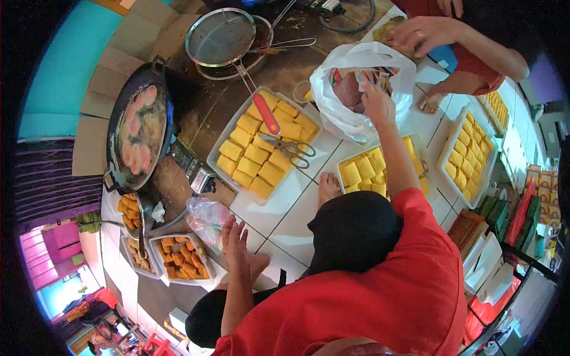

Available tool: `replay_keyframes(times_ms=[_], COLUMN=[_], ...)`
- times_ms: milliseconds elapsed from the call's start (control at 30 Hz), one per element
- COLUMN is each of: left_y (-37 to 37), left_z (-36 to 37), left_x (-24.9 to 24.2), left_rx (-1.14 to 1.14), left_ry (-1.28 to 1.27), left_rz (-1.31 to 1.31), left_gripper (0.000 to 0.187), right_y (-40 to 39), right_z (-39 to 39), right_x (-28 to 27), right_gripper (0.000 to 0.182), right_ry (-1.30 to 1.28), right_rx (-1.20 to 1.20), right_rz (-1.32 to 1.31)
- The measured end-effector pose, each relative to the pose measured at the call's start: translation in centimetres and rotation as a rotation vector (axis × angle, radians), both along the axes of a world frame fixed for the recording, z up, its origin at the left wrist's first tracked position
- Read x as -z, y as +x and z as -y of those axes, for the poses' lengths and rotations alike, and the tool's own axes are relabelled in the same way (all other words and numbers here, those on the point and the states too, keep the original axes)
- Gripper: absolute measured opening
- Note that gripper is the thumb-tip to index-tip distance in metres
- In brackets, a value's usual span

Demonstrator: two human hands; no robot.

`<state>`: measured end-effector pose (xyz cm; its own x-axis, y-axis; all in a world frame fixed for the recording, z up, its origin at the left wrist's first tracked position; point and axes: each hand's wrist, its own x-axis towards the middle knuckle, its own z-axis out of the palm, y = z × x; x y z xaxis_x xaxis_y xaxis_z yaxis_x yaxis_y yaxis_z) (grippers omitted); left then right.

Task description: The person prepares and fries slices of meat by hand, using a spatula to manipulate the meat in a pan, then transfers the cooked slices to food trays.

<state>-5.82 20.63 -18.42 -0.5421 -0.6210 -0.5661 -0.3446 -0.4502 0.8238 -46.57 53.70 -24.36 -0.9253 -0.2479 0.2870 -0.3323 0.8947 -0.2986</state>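
On the left, a black wok (113,136) holds pink pieces (139,157) in bubbling oil. Browned fried pieces (181,259) fill a tray below it. The person's left hand (236,242) is open and empty, fingers spread, beside a crumpled clear plastic bag (206,221). Next comes a tray (236,186) of yellow blocks (256,154), with scissors (291,149) and a red-handled tool (266,113) lying on top. The right hand (377,102) reaches into an open white carrier bag (324,98), at some small packets; whether it grips one cannot be told. Beyond it, a co-worker's hand (423,34) hangs blurred, and another tray (442,161) of yellow blocks stands at right.
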Motion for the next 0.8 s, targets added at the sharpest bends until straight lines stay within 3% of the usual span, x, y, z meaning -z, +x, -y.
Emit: replay_keyframes(times_ms=[67,333,433,533,700,767,800], left_y=[0.2,-0.2,-1.9,-5.3,-13.4,-14.2,-13.0], left_z=[0.1,-1.3,-2.9,-5.5,-11.5,-11.1,-10.5], left_x=[0.0,-2.5,-3.2,-3.4,-11.1,-12.1,-13.3], left_rx=[0.005,-0.001,0.024,0.192,0.448,0.672,0.54], left_ry=[-0.005,0.018,0.202,0.523,1.107,1.219,1.178], left_rz=[-0.025,-0.123,-0.214,-0.385,-0.359,-0.646,-0.651], left_gripper=[0.039,0.041,0.041,0.037,0.078,0.074,0.071], right_y=[-1.6,-1.0,2.2,4.2,10.8,14.8,17.0], right_z=[-0.3,-1.3,-1.6,-2.0,1.7,4.0,5.0], right_x=[-1.7,-11.1,-13.8,-17.5,-26.9,-29.8,-30.6], right_gripper=[0.022,0.012,0.009,0.007,0.009,0.014,0.016], right_ry=[-0.032,0.139,0.185,0.168,0.181,0.182,0.185], right_rx=[-0.041,-0.103,-0.155,-0.266,-0.556,-0.786,-0.893], right_rz=[-0.082,-0.224,-0.297,-0.35,-0.509,-0.475,-0.461])
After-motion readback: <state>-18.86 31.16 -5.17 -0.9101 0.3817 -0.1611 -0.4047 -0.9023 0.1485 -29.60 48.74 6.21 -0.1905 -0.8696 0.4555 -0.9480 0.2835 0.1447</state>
